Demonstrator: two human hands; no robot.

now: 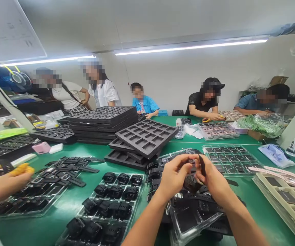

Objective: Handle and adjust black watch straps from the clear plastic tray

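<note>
My left hand [174,176] and my right hand [212,177] meet over the green table [68,201], both closed on one black smartwatch [192,182]. A strap end [202,164] sticks up between my right fingers. The watch body is mostly hidden behind my fingers. Directly beneath my hands lies a clear plastic tray [188,218] piled with black watches. To the left, another clear tray [109,205] holds rows of buckled black watches.
Black foam trays [144,136] are stacked at the centre and back left. A co-worker's hand with yellow finger cots [9,177] works over a tray of straps at the left. An empty clear tray [230,159] and beige trays [285,198] lie to the right. Several people sit around the far side.
</note>
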